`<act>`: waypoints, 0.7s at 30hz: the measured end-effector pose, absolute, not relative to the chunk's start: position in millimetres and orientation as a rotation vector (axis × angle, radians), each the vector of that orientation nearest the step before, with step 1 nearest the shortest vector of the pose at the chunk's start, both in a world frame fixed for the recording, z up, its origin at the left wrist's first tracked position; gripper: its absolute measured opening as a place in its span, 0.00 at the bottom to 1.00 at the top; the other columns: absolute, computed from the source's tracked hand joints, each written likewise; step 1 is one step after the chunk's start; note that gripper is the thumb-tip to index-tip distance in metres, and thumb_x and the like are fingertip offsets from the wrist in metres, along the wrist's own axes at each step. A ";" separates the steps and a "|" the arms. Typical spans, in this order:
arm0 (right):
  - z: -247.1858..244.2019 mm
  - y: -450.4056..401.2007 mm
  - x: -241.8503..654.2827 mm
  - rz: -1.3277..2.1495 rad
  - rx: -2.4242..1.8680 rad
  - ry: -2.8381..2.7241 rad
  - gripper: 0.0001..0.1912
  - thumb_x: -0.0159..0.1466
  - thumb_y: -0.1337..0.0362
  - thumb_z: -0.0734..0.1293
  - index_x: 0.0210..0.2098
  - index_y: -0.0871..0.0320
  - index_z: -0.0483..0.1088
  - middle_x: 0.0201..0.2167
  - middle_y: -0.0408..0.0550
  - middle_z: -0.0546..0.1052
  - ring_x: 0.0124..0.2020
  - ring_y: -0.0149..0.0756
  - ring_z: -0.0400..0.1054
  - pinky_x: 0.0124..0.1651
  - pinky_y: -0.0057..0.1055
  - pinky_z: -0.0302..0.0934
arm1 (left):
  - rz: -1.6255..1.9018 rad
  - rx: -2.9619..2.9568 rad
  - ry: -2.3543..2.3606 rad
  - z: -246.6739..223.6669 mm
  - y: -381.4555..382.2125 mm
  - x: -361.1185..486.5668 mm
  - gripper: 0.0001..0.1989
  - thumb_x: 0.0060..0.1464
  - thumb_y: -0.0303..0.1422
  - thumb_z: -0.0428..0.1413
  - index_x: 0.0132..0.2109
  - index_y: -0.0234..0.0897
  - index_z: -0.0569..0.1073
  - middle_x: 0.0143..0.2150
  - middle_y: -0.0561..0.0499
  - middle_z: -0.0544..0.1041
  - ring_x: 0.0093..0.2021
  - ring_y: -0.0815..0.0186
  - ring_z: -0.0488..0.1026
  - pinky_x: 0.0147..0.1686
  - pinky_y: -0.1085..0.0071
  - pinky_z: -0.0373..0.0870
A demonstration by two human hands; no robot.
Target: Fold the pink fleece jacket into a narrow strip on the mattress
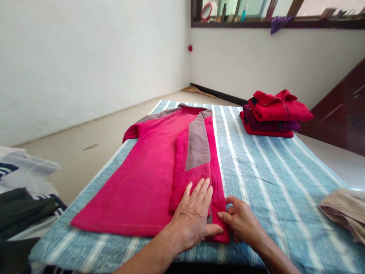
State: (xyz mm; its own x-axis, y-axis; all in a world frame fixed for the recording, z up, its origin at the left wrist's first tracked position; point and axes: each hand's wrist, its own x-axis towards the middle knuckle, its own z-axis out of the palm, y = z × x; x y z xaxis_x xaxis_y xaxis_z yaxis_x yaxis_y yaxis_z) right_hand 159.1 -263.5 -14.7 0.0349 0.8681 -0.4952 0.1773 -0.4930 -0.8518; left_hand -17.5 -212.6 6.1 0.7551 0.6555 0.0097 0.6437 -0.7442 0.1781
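Note:
A pink garment (142,179) with grey panels lies spread on the blue striped cloth (256,182), its right side folded inward and one sleeve lying lengthwise over the body. My left hand (195,215) rests flat on the lower end of that sleeve, fingers spread and thumb out to the right. At the garment's lower right corner, my right hand (241,220) pinches the pink edge between thumb and fingers. The other sleeve sticks out at the upper left.
Folded red and purple clothes (275,114) are stacked at the back right. A beige cloth (346,211) lies at the right edge. White and dark clothes (25,190) are heaped at the left. Walls stand behind, with a window sill (245,24) above.

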 end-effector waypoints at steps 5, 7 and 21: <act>-14.7 -261.6 165.7 1.661 -1.781 -1.143 0.05 0.59 0.65 0.62 0.32 0.56 0.58 0.09 0.32 0.63 0.06 0.25 0.54 0.07 0.18 0.42 | 0.097 2.789 1.034 4.8 -213.1 -18.4 0.49 0.50 0.58 0.54 0.68 0.30 0.52 0.70 0.36 0.49 0.70 0.51 0.46 0.65 0.48 0.47; -14.6 -260.7 168.1 1.715 -1.803 -1.177 0.04 0.60 0.66 0.60 0.30 0.56 0.58 0.09 0.33 0.64 0.06 0.26 0.55 0.07 0.19 0.42 | 0.115 2.781 1.033 3.8 -213.4 -19.2 0.48 0.51 0.58 0.53 0.68 0.30 0.51 0.70 0.36 0.49 0.70 0.52 0.45 0.65 0.48 0.46; 6.1 -264.0 173.0 0.963 -2.221 -1.824 0.07 0.59 0.61 0.65 0.28 0.56 0.72 0.23 0.45 0.76 0.27 0.36 0.69 0.27 0.27 0.49 | 0.194 2.741 1.043 -4.9 -219.0 -24.4 0.46 0.56 0.60 0.44 0.70 0.34 0.44 0.72 0.42 0.42 0.71 0.55 0.40 0.67 0.51 0.43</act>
State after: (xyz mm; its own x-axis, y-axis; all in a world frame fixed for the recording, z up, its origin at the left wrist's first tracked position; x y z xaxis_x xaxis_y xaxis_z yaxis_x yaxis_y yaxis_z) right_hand 173.0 -264.0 6.1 0.0769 0.9144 -0.3973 0.8440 -0.2718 -0.4623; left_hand -24.4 -219.0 -4.9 0.7422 0.6683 0.0506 0.6416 -0.7303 0.2344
